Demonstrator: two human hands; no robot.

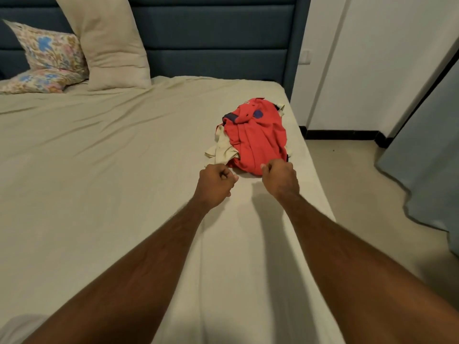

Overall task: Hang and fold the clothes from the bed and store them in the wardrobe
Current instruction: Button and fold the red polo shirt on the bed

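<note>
Two bare forearms reach from the near edge toward a heap of clothes on the bed point(124, 170). Left hand point(216, 182): fingers curled into a loose fist, holding nothing, poised just near and left of the heap. Right hand point(280, 179): fingers curled, at the near hem of the red shirt point(258, 140); whether it pinches the cloth cannot be told. Red shirt: crumpled, topmost in the heap, close to the bed's right edge. Cream garment point(223, 150): partly under the shirt, showing at its left. Far left, against the blue headboard point(211, 33): a plain pillow point(109, 45) standing upright and a floral pillow point(49, 58) beside it.
</note>
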